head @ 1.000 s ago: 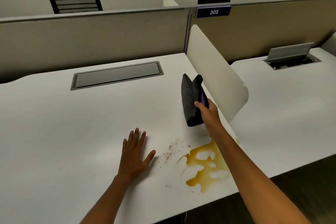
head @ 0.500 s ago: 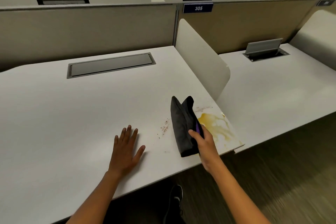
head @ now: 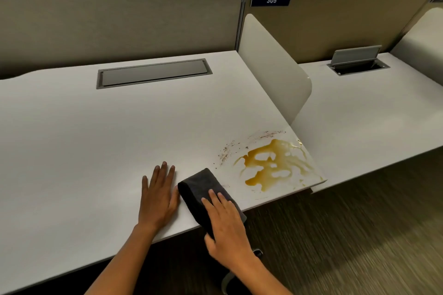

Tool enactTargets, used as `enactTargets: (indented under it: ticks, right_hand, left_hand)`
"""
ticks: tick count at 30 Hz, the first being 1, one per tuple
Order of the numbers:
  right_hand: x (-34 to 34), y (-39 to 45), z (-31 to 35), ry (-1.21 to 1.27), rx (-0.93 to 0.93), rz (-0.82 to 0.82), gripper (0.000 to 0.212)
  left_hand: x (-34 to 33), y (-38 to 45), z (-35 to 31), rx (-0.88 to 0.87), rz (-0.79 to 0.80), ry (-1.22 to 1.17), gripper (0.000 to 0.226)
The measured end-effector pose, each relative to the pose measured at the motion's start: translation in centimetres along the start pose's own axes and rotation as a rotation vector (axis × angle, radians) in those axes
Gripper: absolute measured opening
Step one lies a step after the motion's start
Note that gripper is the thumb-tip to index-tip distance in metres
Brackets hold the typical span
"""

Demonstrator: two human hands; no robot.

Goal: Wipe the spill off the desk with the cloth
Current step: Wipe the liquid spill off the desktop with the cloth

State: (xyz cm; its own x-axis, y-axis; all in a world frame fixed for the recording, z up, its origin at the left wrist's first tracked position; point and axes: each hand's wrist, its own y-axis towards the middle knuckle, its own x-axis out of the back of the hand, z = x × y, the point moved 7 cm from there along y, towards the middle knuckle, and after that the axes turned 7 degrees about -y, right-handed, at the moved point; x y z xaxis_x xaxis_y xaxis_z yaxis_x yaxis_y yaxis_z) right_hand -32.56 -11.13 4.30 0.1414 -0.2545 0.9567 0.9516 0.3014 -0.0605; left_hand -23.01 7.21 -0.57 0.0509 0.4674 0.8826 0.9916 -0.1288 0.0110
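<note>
Low in the frame's centre, the right hand (head: 227,225) presses flat, fingers spread, on the folded dark cloth (head: 203,193) beside the amber spill (head: 271,165) at right, while the left hand (head: 158,195) lies open, seemingly bracing on the surface (head: 96,139).

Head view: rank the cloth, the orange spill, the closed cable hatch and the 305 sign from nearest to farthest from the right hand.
From the right hand:
1. Cloth, under its fingers.
2. Orange spill, at the desk's right corner.
3. Closed cable hatch, at the desk's back.
4. 305 sign, on the partition.

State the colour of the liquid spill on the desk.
Amber yellow-brown: the spill lies near the desk's right front corner, clearest in the head view.
</note>
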Motion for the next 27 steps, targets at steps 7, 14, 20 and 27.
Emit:
enactTargets:
  ticks: [7,14,20,27]
  right_hand:
    - [-0.7,2.7,-0.7,-0.169,-0.016,-0.06,0.077]
    - [-1.4,6.5,-1.1,-0.198,-0.039,-0.086,0.076]
    - [0.0,12.5,-3.8,-0.185,-0.165,-0.05,0.07]
    - [0.3,11.9,-4.5,-0.151,-0.293,-0.072,0.073]
  left_hand:
    - [-0.2,0.5,-0.1,0.033,0.029,0.021,0.075]
    - [0.1,1.2,0.0,0.076,0.03,0.064,0.074]
    - [-0.2,1.6,0.4,0.096,0.013,0.109,0.071]
    - [-0.2,1.5,0.3,0.116,0.02,0.124,0.072]
